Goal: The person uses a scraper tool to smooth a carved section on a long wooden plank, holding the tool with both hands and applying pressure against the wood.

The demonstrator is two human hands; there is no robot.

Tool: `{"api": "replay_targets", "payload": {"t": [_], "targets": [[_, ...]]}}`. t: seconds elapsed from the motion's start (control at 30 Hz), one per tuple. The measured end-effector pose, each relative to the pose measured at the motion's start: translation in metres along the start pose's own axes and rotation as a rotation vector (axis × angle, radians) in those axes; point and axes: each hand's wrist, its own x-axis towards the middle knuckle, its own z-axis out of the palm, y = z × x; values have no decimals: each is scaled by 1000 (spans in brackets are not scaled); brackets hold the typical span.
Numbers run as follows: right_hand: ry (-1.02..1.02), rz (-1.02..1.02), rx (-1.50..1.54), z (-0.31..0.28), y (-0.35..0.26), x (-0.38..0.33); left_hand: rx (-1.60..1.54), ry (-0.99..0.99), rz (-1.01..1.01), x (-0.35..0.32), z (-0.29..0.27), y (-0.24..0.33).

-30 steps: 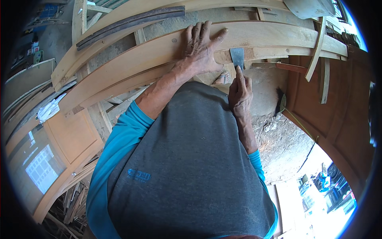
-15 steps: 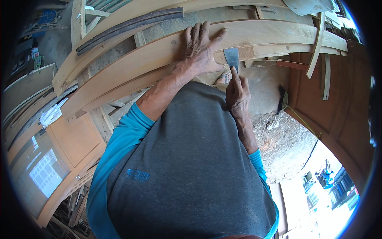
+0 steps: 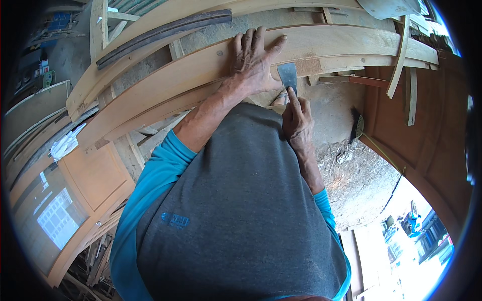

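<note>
A long pale wooden frame piece (image 3: 336,40) stretches across in front of me, with a stepped lower ledge along its near edge. My left hand (image 3: 252,62) lies spread on it, fingers pointing away and thumb out to the right. In my right hand (image 3: 297,118) is a putty knife (image 3: 287,75), its handle mostly hidden in my grip and my index finger laid along the blade. The wide grey blade rests at the near edge of the wood, just right of my left hand. A brownish patch (image 3: 308,66) shows on the ledge beside the blade.
Beyond lies another wooden frame with a dark grooved strip (image 3: 165,37) on it. A narrow slat (image 3: 399,60) crosses the right end. At left are a white plastic bag (image 3: 67,143) and a panelled door with glass (image 3: 98,175). A brown wooden panel (image 3: 419,115) stands right, near a broom (image 3: 358,126).
The putty knife and my right hand have shifted slightly left along the near edge, uncovering more of the brownish patch. My left hand stays in place.
</note>
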Motion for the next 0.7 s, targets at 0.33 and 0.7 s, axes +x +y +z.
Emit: {"api": "replay_targets", "payload": {"t": [0.33,0.7], "targets": [[37,-18,74,-52,19,34,3,12,8,-1,2,-2],[-372,-397,-58,-121,13,116,-24,11,-21,-2,6,-2]]}}
